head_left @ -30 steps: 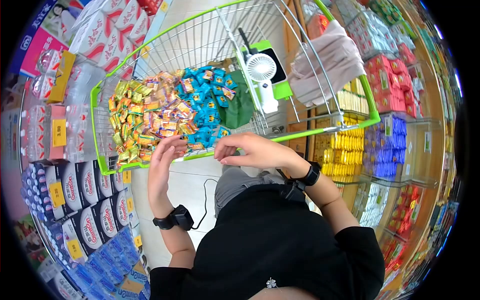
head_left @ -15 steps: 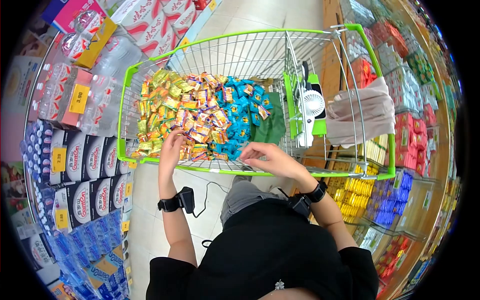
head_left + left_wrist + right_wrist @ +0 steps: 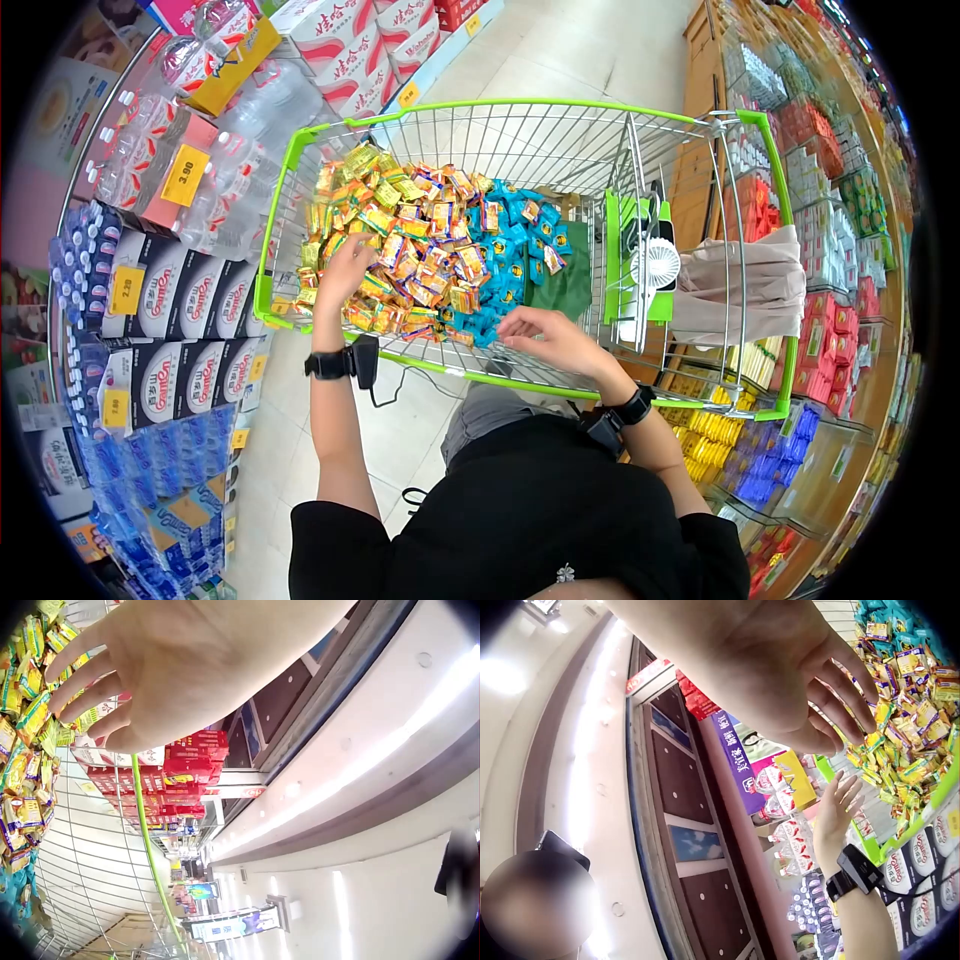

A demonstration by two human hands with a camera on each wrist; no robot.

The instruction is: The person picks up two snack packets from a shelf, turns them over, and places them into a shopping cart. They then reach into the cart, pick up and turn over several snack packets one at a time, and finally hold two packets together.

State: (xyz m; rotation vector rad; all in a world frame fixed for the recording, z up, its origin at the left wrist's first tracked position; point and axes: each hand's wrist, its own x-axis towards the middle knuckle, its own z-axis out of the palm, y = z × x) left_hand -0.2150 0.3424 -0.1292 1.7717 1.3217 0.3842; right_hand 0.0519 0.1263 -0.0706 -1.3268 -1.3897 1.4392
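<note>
A green-rimmed wire cart holds a heap of small wrapped packets: yellow and orange ones at the left, blue ones beside them, then a green cloth or bag. My left hand is over the heap's near left part; its fingers look relaxed and spread in the left wrist view, with nothing in them. Over the near rim by the blue packets hangs my right hand, fingers loosely bent and empty, also in the right wrist view. Whether either hand touches packets, I cannot tell.
A white fan and a pale cloth are at the cart's right end. Water bottles and boxed cartons line the left side. Shelves of packaged goods run along the right. Pale floor tiles lie ahead.
In the head view the cart and shelves have shifted down and right. My left hand has moved from the near rim to over the packets. My right hand stays near the rim, empty.
</note>
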